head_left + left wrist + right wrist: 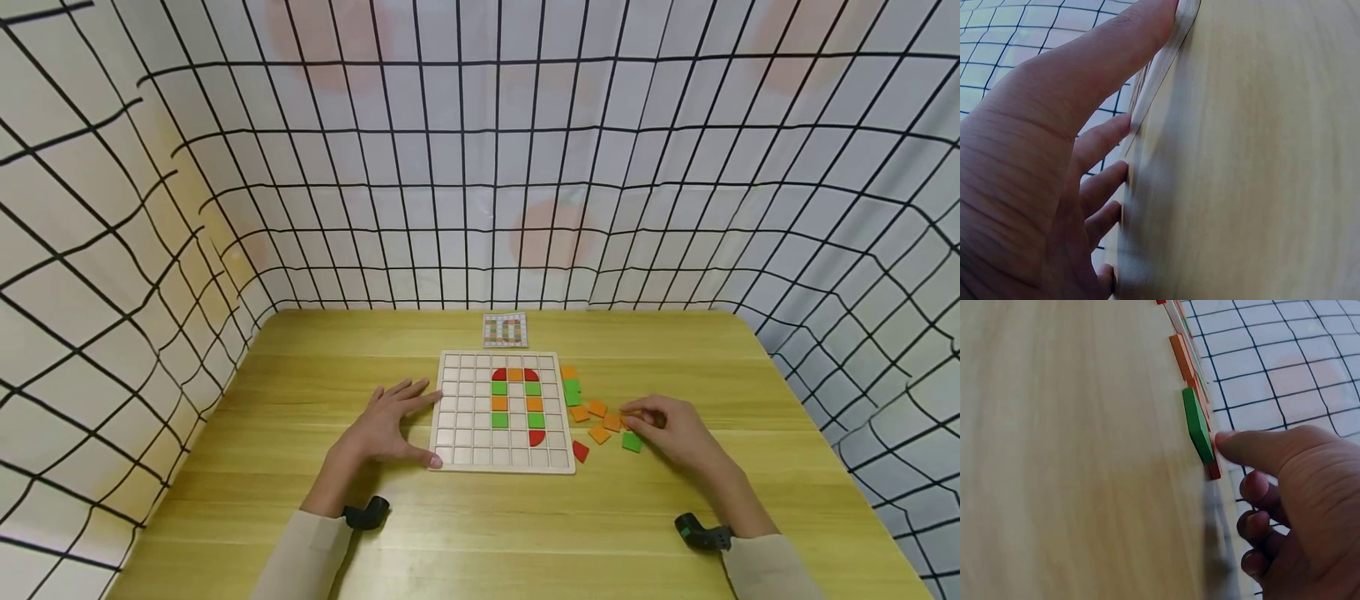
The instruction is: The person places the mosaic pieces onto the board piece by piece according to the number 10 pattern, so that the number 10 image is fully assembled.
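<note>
A pale wooden grid board (pixel 465 425) lies on the table, with red quarter-round, green and orange square tiles set in its right half. My left hand (pixel 390 425) spreads along the board's left edge, thumb at the near corner and index finger higher up; the left wrist view shows the thumb on the rim. To the right of the board, my right hand (pixel 671 429) has thumb and index finger at an orange tile (pixel 1214 470), pinching it at the table surface. A green tile (pixel 632 442) lies just below those fingertips. The far side of the pinch is hidden.
Several loose orange tiles (pixel 599 434) lie between the board and my right hand. A red piece (pixel 581 451) sits by the board's lower right corner, green tiles (pixel 572 392) by its right edge. A small pattern card (pixel 506 330) lies beyond the board. Black netting (pixel 495 185) surrounds the table's back and sides.
</note>
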{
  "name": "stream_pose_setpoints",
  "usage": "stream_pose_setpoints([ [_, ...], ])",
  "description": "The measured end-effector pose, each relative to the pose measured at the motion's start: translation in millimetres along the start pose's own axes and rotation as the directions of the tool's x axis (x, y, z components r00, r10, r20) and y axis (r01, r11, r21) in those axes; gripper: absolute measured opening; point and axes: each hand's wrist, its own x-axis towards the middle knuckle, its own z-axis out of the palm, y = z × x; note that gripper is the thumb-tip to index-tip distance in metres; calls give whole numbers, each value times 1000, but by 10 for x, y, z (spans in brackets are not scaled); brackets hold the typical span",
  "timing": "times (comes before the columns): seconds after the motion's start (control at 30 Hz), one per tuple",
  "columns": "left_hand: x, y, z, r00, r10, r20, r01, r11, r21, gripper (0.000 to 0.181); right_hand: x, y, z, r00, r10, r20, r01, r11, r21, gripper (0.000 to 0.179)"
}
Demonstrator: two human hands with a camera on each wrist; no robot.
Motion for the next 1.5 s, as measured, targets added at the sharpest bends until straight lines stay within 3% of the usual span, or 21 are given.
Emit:
stream_pose_setpoints([
  [0.37,-1,-8,-6,1000,10,-8,-10,1000,-11,110,-78,170,-96,997,79,-21,-79,997,2,34],
  [0.63,-5,-10,-8,1000,7,-8,-7,1000,-9,110,-69,328,-144,999,-7,40,9,999,-39,45],
  [1.3,6,-1,-7,1000,16,1,-16,1000,6,111,-18,339,-159,997,75,23,-76,997,24,37],
  [1.5,-4,-18,3,1000,27,-6,-27,1000,12,111,44,330,-134,998,61,-22,-60,998,32,36],
])
